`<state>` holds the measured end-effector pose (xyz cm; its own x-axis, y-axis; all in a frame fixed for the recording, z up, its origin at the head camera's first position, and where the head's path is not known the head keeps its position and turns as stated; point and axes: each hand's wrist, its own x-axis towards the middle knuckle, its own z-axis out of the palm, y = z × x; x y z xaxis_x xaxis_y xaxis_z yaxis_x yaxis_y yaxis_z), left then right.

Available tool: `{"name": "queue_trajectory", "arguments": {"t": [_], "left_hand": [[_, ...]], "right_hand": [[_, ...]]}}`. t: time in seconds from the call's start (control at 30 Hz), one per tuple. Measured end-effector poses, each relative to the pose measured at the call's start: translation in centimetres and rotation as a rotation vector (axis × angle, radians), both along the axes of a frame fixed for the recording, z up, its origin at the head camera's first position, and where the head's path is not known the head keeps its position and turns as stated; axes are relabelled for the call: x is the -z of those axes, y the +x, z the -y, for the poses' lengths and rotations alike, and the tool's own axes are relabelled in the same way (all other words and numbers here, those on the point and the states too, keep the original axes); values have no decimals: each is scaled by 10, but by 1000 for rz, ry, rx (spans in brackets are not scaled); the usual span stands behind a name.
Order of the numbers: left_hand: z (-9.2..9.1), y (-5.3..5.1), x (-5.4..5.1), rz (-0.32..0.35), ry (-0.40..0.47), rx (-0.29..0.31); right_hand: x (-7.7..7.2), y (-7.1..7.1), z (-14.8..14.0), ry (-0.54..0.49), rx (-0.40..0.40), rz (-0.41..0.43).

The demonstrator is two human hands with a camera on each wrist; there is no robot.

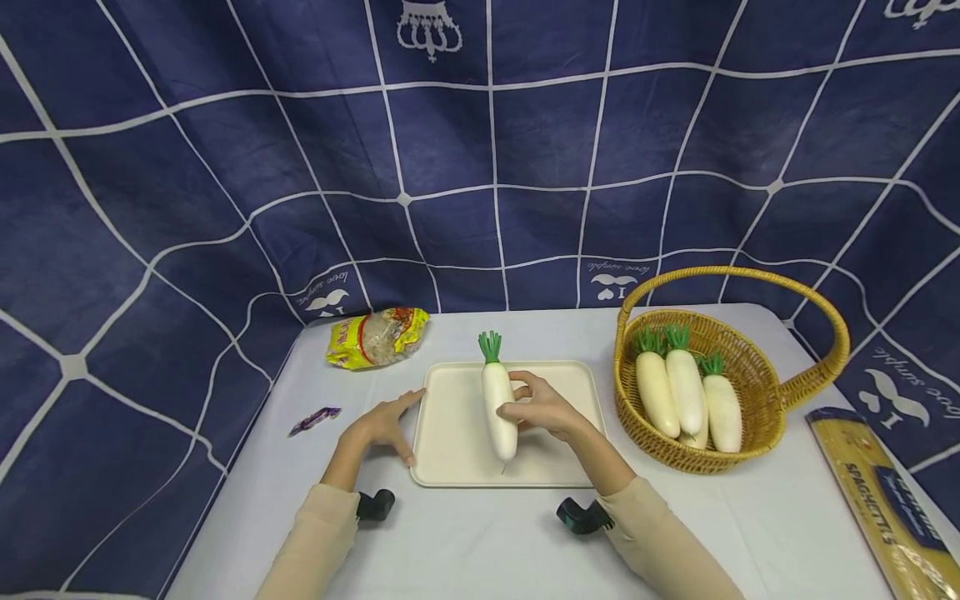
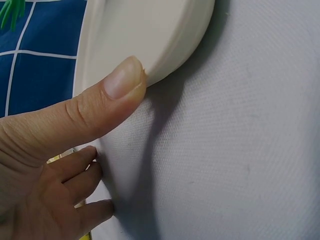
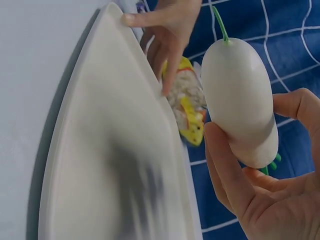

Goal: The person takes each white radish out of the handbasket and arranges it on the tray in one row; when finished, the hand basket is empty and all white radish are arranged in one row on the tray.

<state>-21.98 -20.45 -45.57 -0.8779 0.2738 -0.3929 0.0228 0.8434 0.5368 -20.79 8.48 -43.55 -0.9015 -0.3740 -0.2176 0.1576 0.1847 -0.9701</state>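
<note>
A white radish (image 1: 496, 404) with green stalks is held by my right hand (image 1: 546, 408) above a shallow cream tray (image 1: 450, 417). Its leafy end points toward the back and its thin root toward me. In the right wrist view, the thumb and fingers grip the radish (image 3: 239, 95) from its sides, and a shadow falls on the tray below. My left hand (image 1: 381, 425) is at the tray's left side, fingers spread. The left wrist view shows the thumb (image 2: 122, 82) touching the tray's rim near a corner, with the other fingers extended.
To the right stands a wicker basket (image 1: 750, 367) with a tall handle, holding several more white radishes (image 1: 684, 387). A spaghetti pack (image 1: 877, 500) lies at the right edge. Behind on the left is a yellow-and-clear food bag (image 1: 378, 337); a small purple-wrapped sweet (image 1: 314, 421) lies nearer.
</note>
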Motion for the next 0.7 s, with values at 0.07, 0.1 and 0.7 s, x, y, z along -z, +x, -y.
{"name": "queue_trajectory", "arguments": {"t": [0.07,0.1,0.7], "left_hand": [[0,-1,0,1,-5,-1],[-1,-1,0,-1,-8,2],[-1,-3,2,-5,-21,0]], "right_hand": [[1,-2,6,-9,-4,5],[1,-3,9,-11,-4,9],[37,-9,64,-47,38,54]]}}
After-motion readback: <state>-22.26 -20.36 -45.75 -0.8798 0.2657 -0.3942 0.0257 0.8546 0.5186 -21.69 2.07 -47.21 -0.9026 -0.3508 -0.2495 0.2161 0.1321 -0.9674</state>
